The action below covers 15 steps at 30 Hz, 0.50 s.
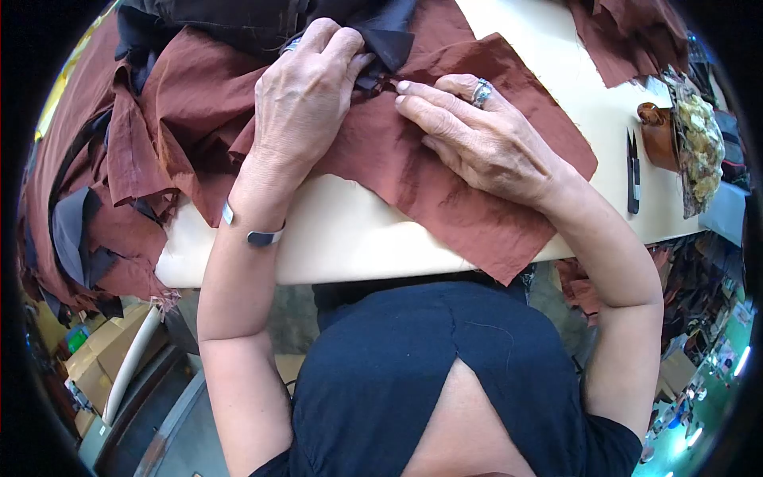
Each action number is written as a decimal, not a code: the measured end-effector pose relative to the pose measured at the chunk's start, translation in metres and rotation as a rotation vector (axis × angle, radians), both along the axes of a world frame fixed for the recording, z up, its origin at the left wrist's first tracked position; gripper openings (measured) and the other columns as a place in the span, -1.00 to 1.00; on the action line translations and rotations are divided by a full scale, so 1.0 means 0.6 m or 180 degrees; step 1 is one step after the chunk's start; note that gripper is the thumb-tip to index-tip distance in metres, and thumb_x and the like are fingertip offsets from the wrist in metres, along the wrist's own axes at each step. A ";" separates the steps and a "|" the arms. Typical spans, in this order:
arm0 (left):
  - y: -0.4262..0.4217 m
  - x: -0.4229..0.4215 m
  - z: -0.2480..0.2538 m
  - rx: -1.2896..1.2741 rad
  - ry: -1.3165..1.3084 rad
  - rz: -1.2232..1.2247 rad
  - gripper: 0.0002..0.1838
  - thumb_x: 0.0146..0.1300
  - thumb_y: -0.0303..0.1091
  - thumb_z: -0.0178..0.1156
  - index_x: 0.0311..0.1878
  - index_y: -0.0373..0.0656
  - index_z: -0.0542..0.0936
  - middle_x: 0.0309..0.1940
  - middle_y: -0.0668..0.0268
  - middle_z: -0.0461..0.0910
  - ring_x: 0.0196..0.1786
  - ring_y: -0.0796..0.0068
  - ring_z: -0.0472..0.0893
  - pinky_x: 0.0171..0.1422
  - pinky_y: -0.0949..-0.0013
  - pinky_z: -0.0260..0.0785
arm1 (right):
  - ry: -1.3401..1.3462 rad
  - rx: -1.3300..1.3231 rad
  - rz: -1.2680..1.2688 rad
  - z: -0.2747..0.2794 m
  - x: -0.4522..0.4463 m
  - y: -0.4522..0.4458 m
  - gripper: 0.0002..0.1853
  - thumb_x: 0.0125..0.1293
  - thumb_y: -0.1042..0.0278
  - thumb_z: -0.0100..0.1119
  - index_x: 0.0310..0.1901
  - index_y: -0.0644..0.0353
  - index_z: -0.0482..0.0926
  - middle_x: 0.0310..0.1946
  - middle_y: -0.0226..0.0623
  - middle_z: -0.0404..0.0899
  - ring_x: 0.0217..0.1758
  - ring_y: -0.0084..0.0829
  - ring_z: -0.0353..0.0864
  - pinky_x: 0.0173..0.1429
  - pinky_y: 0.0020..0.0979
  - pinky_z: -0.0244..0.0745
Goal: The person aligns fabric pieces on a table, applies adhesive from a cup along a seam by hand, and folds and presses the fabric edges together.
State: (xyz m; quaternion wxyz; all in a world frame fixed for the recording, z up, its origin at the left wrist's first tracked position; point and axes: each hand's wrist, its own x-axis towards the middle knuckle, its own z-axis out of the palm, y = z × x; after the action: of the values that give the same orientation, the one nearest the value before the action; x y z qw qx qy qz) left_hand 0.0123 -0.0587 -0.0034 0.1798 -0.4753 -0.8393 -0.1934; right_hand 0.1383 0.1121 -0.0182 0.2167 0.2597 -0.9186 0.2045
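Rust-brown fabric (477, 215) lies in folds over the pale table, one corner hanging past the front edge. My left hand (306, 95) is closed, its fingers pinching dark cloth (389, 44) where it meets the brown fabric; the fingertips are partly hidden. To its right, my right hand (477, 135) rests on the brown fabric with fingers stretched out, index and middle fingertips beside the dark, bunched spot. A ring shows on that hand, and a bracelet on my left wrist.
Black-handled scissors (633, 175) lie on the table (358, 238) at the right. Beside them stand a brown container (660, 135) and a ragged, cream-coloured bundle (699, 151). More brown and dark cloth (103, 175) hangs over the left side. Another brown piece (628, 36) lies at the upper right.
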 end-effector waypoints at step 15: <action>0.010 -0.011 0.008 0.0408 0.0164 -0.0310 -0.88 0.12 -0.55 0.19 -0.34 -0.23 0.42 -0.39 0.16 0.41 -0.36 0.10 0.51 -0.30 0.23 0.39 | -0.0008 0.0229 -0.0074 0.004 -0.004 -0.001 -0.66 0.18 0.38 0.11 0.02 0.14 0.45 0.06 -0.19 0.49 -0.01 -0.27 0.50 0.10 -0.32 0.41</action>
State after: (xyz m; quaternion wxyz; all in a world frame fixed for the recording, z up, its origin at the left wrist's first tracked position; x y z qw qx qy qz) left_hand 0.0055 -0.0524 0.0017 0.2217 -0.5079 -0.7962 -0.2430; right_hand 0.1357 0.1117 -0.0158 0.2084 0.2563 -0.9286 0.1692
